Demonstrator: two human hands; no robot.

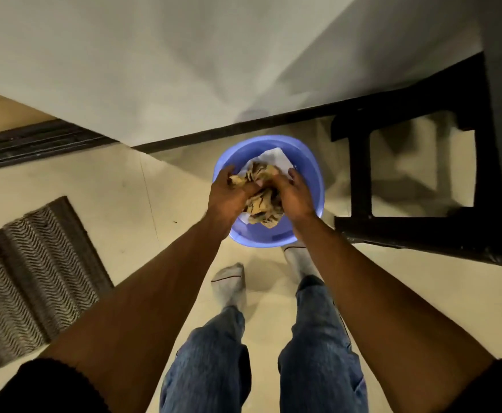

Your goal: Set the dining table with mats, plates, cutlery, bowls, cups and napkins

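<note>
Seen from above, looking down over two bare arms toward the floor (160, 180). At the centre, a blue plastic basin (315, 174) resting on the pale floor, close to the dark skirting along the wall (154, 70) at 12 o'clock. Inside the basin, a crumpled tan patterned cloth (263, 208) lying over a white cloth (275, 156), the white one showing toward 12 o'clock and a little at 7 o'clock under the tan folds. Left hand (229, 192) at 9 o'clock of the bundle, fingers curled into the tan cloth and gripping it. Right hand (294, 195) at 3 o'clock of the bundle, fingers likewise curled round the same cloth, thumbs meeting near the middle. Both hands close together over the basin, pinching the fabric between them. At 3 o'clock of the basin, the black frame of a table (360, 174), standing just beside the rim. At 8 o'clock, well apart, a grey zigzag mat (32, 272) flat on the floor. At 6 o'clock, two grey socks (232, 281) and blue jeans (211, 359) just behind the basin.
</note>
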